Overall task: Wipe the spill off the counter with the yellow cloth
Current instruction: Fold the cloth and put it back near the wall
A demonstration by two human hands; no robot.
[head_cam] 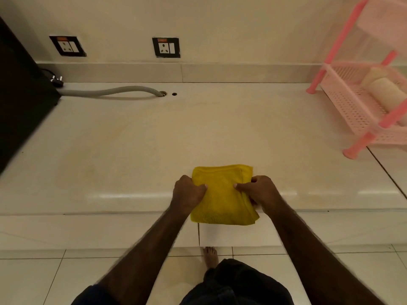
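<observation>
A folded yellow cloth (222,194) lies over the front edge of the cream counter (132,139), its near part hanging past the rim. My left hand (188,192) grips the cloth's left side with the thumb on top. My right hand (257,191) grips its right side the same way, fingers curled under the fold. I cannot make out a distinct spill; a faint darker sheen shows on the counter's left part (72,164).
A pink plastic rack (361,106) with a cream roll stands at the right. A grey hose (110,92) runs into a hole near the back wall, beside a black appliance (19,95) at the left. Two wall sockets sit above. My bare foot (210,256) is on the tiled floor.
</observation>
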